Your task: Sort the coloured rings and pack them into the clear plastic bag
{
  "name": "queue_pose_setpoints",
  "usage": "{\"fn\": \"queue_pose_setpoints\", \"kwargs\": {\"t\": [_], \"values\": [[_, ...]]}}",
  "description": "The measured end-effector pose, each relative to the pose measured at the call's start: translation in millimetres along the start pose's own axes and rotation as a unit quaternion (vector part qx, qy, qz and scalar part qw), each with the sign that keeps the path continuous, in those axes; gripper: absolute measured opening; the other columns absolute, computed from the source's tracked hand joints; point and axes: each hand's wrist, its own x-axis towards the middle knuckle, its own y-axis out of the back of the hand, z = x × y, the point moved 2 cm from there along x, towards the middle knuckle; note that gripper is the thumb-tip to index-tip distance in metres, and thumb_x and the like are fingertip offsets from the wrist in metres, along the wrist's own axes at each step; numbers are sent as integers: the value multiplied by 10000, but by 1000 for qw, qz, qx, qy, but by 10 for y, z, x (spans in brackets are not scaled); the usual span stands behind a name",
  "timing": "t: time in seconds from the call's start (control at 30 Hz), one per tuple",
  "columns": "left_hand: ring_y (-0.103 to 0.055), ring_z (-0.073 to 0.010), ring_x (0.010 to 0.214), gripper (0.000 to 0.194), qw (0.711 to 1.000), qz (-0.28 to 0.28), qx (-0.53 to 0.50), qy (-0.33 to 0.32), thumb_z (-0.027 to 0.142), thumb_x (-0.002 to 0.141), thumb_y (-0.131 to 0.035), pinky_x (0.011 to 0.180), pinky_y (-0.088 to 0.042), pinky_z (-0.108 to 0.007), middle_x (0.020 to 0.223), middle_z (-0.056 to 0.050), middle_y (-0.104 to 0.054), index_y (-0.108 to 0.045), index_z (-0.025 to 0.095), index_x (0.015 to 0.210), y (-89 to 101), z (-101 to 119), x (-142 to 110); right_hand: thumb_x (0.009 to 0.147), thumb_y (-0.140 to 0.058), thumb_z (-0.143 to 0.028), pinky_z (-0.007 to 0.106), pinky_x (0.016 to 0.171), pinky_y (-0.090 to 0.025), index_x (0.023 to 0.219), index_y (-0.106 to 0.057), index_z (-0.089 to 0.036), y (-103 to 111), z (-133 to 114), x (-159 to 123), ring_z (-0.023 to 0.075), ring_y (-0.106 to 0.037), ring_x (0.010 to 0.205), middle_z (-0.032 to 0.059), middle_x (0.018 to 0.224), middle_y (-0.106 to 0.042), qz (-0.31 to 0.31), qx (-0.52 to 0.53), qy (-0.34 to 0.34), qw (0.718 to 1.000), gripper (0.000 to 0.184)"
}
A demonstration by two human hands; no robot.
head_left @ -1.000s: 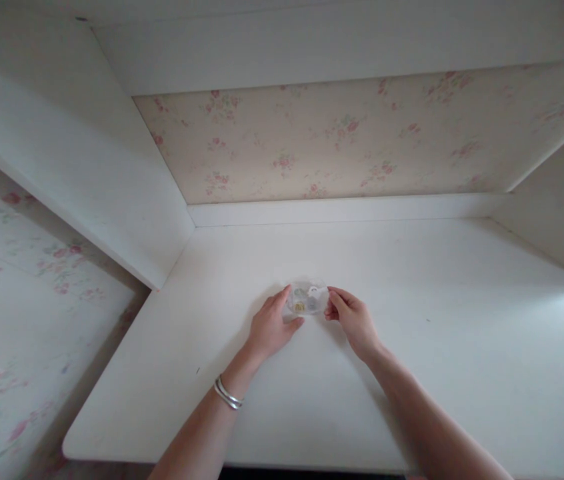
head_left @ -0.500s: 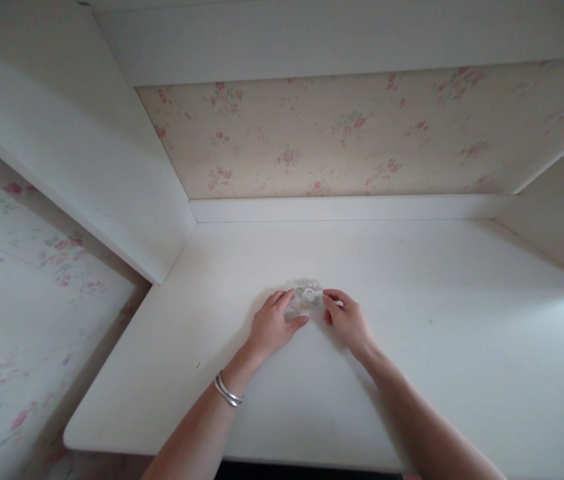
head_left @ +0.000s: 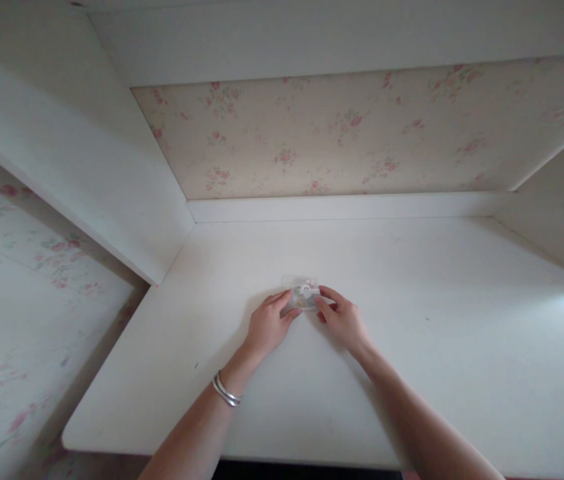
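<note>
A small clear plastic packet lies on the white desktop, with small pieces in it too blurred to name. Over it is a small white piece with a ring-shaped end. My left hand holds the packet's left side, fingers at its upper left and thumb along its lower edge. From the right, my right hand pinches the straight end of the white piece between thumb and forefinger. Its other fingers are curled under. Two silver bangles circle my left wrist.
The white desktop has a rounded front left corner. White panels rise at the left and right, and a low white ledge runs along the back. Floral wallpaper covers the wall behind. Tiny dark specks mark the desktop.
The right hand has shifted slightly left with the white piece, whose ring end sits a little lower. The packet now looks flatter, and my left hand has moved slightly left.
</note>
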Motion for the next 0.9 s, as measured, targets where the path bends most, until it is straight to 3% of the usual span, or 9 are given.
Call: {"fn": "queue_pose_setpoints", "kwargs": {"t": [0.5, 0.9], "values": [[-555, -185, 1125, 376, 999, 15, -26, -11, 350, 830, -581, 998, -429, -348, 1209, -48, -612, -593, 239, 1189, -16, -27, 8, 818, -466, -459, 273, 521, -454, 1112, -642, -181, -4, 27, 2, 133, -565, 499, 45, 787, -663, 20, 25, 19, 999, 441], [-545, -176, 1151, 388, 999, -14, -51, -2, 375, 868, -517, 1017, -413, -320, 1251, -44, -579, -571, 218, 1220, 1, 9, -5, 793, -510, -443, 265, 556, -462, 1085, -651, -174, 8, 21, -9, 155, -603, 531, 15, 598, -650, 10, 28, -30, 999, 422]]}}
